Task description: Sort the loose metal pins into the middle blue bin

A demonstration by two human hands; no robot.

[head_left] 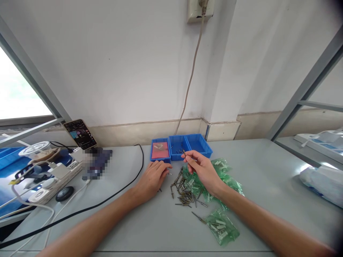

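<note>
The slender metal pins (184, 194) mix dull silver-grey with brassy yellow-brown. The crumpled, see-through plastic bags (225, 228) are bright green, with white strips (220, 226) showing through. The rectangular two-compartment plastic tray (200, 144) is plain blue, matched by the smaller rectangular plastic bin (160, 139), which frames a flat pinkish-red sheet (160, 155). The smooth flat tabletop (268, 175) is plain pale grey. The painted wall (134, 71) is off-white above a cream skirting band (134, 135) edged in brown. The long thin cable (118, 193) is black; the hanging wall cord (191, 73) is beige. The upright phone (80, 135) has a mostly black screen and a gold-toned edge.
</note>
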